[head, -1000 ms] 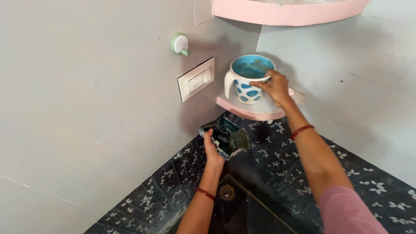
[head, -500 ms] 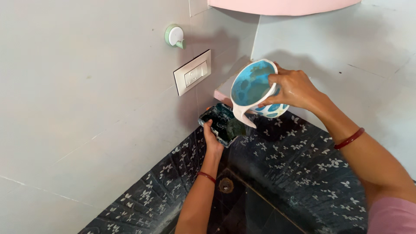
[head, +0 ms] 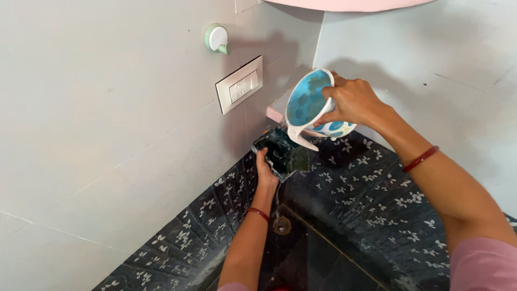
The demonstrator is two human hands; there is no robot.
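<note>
Mug (head: 311, 105), white with blue spots (blue inside), tipped mouth-down-left over dark tray (head: 280, 153); right hand (head: 353, 102) clamped on mug, left hand (head: 265, 173) gripped tray.

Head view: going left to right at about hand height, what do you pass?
Green-and-white wall hook → white switch plate → left hand under a dark rectangular container → tilted blue-and-white mug → right hand → red bangle.

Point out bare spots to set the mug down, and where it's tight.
Free: dark floral-tiled slope right of the floor drain, below the right forearm. Crowded: the corner, where left hand holds a dark tray under the tilted mug in right hand.
</note>
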